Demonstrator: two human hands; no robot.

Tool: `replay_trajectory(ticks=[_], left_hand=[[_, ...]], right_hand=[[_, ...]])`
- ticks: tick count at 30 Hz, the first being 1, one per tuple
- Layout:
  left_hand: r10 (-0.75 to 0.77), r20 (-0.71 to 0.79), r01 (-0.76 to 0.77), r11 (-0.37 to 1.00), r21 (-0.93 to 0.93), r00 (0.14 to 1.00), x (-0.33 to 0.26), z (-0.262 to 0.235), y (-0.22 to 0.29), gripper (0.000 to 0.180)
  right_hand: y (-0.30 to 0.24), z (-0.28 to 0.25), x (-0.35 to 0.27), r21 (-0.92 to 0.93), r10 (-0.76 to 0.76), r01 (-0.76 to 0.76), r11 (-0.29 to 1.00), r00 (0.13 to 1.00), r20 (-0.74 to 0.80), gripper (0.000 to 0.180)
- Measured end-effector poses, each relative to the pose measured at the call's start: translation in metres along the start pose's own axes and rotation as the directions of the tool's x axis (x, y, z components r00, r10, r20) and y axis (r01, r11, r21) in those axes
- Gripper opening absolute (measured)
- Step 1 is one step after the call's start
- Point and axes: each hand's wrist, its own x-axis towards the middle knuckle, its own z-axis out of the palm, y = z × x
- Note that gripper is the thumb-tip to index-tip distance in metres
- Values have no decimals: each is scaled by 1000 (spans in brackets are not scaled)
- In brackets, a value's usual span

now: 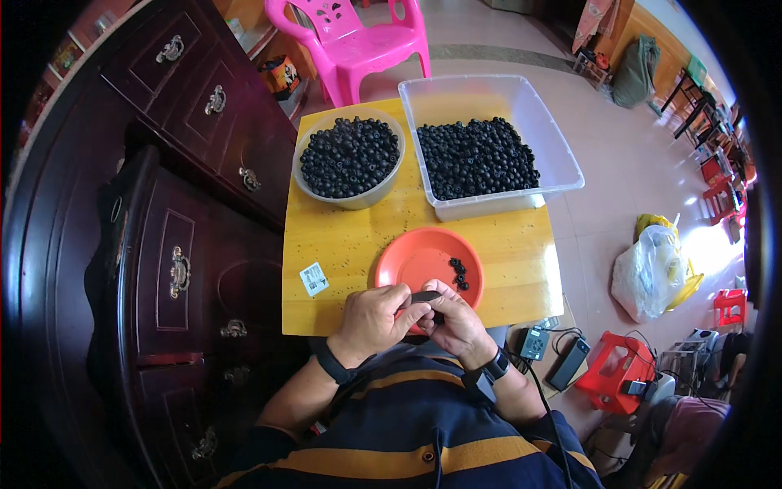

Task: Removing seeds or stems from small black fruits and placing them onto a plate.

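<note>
Over the near rim of an orange-red plate (399,259), my two hands are close together. My left hand (371,319) is closed on a dark, flat, narrow tool (425,297) that reaches across toward my right thumb; its exact kind cannot be made out. My right hand (458,324) is closed on a small black round part (438,318), mostly hidden by the fingers. Inside the plate, toward its right side, lie several small black ring-like parts (460,273).
Behind the plate stand a round tub (352,200) and a clear rectangular bin (562,171), both holding many black round parts. A white label (314,279) and dark crumbs lie on the yellow table (342,244). A dark wooden cabinet (195,244) borders the left; a pink chair (358,45) stands beyond.
</note>
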Motion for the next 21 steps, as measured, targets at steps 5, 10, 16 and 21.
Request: replay_trajectory(ticks=[5, 10, 16, 21], left_hand=[[-29, 13, 29, 999, -43, 1000, 3, -7, 6, 26], [23, 105, -13, 995, -99, 994, 13, -18, 5, 18], [-33, -282, 87, 980, 181, 959, 70, -66, -2, 31], [-42, -203, 63, 993, 99, 978, 62, -69, -4, 31]], right_hand=[[-1, 9, -3, 2, -6, 7, 1000, 998, -59, 2], [3, 8, -2, 26, -6, 9, 1000, 993, -114, 4], [-4, 13, -5, 77, 45, -33, 997, 987, -152, 19], [-9, 19, -5, 217, 62, -32, 976, 989, -134, 33]])
